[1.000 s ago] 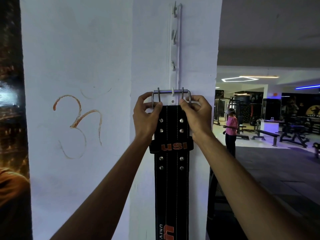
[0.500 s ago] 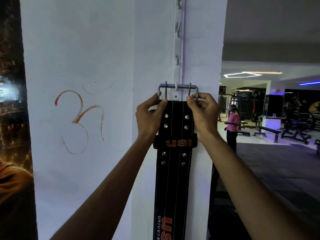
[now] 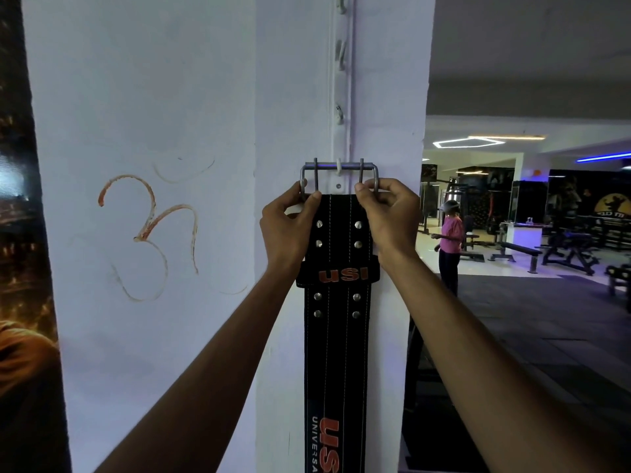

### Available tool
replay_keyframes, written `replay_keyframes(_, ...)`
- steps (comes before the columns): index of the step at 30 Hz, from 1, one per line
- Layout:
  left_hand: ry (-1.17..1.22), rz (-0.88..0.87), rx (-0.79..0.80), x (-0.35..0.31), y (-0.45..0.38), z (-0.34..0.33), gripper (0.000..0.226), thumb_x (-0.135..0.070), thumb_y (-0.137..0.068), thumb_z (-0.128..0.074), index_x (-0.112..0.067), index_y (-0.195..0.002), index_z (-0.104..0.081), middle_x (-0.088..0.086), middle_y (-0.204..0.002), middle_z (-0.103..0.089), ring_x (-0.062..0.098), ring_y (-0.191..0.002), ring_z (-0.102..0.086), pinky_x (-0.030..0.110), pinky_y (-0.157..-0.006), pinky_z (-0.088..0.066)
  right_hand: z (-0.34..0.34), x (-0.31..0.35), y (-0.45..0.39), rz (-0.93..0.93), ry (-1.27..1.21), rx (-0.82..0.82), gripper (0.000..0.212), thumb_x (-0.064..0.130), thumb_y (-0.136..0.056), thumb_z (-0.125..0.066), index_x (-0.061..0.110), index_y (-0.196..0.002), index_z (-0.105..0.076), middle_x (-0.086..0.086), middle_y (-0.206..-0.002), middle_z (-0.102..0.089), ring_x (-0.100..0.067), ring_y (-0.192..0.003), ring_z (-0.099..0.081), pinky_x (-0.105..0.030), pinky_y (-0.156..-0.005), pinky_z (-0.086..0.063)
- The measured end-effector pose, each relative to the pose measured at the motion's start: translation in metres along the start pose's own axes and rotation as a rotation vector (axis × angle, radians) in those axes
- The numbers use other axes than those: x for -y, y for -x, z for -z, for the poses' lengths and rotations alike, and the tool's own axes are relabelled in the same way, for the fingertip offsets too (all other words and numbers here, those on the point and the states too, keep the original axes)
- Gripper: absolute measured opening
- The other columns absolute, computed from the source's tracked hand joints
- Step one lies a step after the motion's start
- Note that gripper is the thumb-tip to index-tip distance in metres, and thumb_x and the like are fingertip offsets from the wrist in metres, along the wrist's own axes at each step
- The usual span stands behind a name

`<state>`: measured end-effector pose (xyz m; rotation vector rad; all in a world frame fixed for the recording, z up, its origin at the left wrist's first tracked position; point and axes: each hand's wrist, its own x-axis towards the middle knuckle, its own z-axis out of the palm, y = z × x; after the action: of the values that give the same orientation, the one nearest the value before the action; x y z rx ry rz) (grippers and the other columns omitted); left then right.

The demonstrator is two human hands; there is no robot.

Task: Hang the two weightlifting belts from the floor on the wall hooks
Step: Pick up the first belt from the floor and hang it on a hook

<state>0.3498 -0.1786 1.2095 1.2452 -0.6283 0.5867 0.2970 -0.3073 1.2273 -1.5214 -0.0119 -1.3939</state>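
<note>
A black weightlifting belt (image 3: 336, 336) hangs flat against the white pillar (image 3: 290, 97), running straight down from the frame's centre toward 6 o'clock and off the bottom edge; its steel buckle (image 3: 339, 174) sits at the top, the upper bar resting over the lowest white hook (image 3: 338, 165) of a vertical hook rail (image 3: 341, 80) that climbs toward 12 o'clock; the two prongs stand upright across the buckle. The left hand (image 3: 285, 230), at 9 o'clock of the buckle, pinches the buckle's left lower corner between thumb and curled fingers; the right hand (image 3: 389, 220), at 3 o'clock of it, pinches the right lower corner the same way; both hands touch the belt's top edge. A loop printed "USI" in orange (image 3: 338, 274) wraps the strap just below the hands, with rivets above and beneath it; more orange lettering shows near 6 o'clock. Three further hooks on the rail above stand bare. An orange painted symbol (image 3: 150, 233) marks the wall at 9 o'clock; toward 3 o'clock a person in a pink top (image 3: 450, 240) stands on the gym floor (image 3: 546, 319), weight benches (image 3: 522, 254) beyond. Only one belt is in view.
</note>
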Motion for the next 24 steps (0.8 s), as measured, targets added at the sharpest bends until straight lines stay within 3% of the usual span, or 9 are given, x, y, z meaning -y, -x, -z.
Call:
replay_keyframes(3,-0.069,-0.012,-0.015,0.002,0.007,0.004,0.059,-0.042,-0.090,-0.074,-0.027,-0.145,-0.057,-0.005,-0.117,-0.073,0.007,-0.093,-0.076,0.028,-0.089,-0.061,0.009,0.000,0.012,0.042,0.029,-0.073,0.029,0.033,-0.087,-0.073,0.014,-0.108,-0.069,0.000,-0.095,-0.075,-0.005,-0.084,-0.070,-0.024,-0.076,-0.058)
replay_keyframes(5,-0.103,-0.017,-0.017,0.006,0.018,0.011,0.064,-0.048,-0.090,-0.073,-0.032,-0.147,-0.051,-0.006,-0.124,-0.067,0.007,-0.097,-0.072,0.020,-0.082,-0.058,0.023,-0.001,0.029,0.084,0.026,-0.131,0.024,0.030,-0.092,-0.067,0.015,-0.111,-0.067,0.004,-0.100,-0.070,0.002,-0.084,-0.065,-0.017,-0.073,-0.053)
replay_keyframes(7,-0.121,-0.019,-0.026,0.011,0.038,0.021,0.063,-0.047,-0.092,-0.070,-0.030,-0.148,-0.048,-0.005,-0.128,-0.062,0.007,-0.101,-0.068,0.013,-0.078,-0.055,0.039,-0.009,0.056,0.119,0.035,-0.173,0.018,0.024,-0.095,-0.061,0.016,-0.111,-0.065,0.008,-0.099,-0.067,-0.002,-0.084,-0.064,-0.021,-0.070,-0.051)
replay_keyframes(11,-0.242,-0.030,-0.015,0.034,0.116,0.052,0.055,-0.041,-0.097,-0.063,-0.023,-0.146,-0.045,-0.003,-0.132,-0.057,0.013,-0.112,-0.062,0.022,-0.090,-0.053,0.075,-0.054,0.147,0.120,0.153,-0.144,0.023,0.021,-0.096,-0.054,0.017,-0.118,-0.059,0.000,-0.105,-0.064,-0.019,-0.089,-0.063,-0.030,-0.073,-0.053)
replay_keyframes(15,-0.457,0.124,0.022,0.074,0.234,0.096,0.045,-0.032,-0.099,-0.061,-0.020,-0.141,-0.050,-0.003,-0.131,-0.059,0.011,-0.109,-0.060,0.017,-0.089,-0.049,0.117,-0.111,0.277,-0.006,0.344,0.092,0.032,0.025,-0.095,-0.053,0.011,-0.123,-0.058,-0.005,-0.112,-0.063,-0.020,-0.094,-0.061,-0.031,-0.081,-0.052)
replay_keyframes(24,-0.887,0.664,0.280,0.128,0.516,0.248,0.028,-0.024,-0.099,-0.058,-0.016,-0.126,-0.065,0.005,-0.120,-0.069,0.020,-0.098,-0.068,0.039,-0.089,-0.057,0.195,-0.153,0.570,-0.302,0.590,0.765,0.034,0.024,-0.095,-0.054,0.009,-0.125,-0.061,-0.008,-0.118,-0.067,-0.023,-0.109,-0.063,-0.038,-0.092,-0.053)
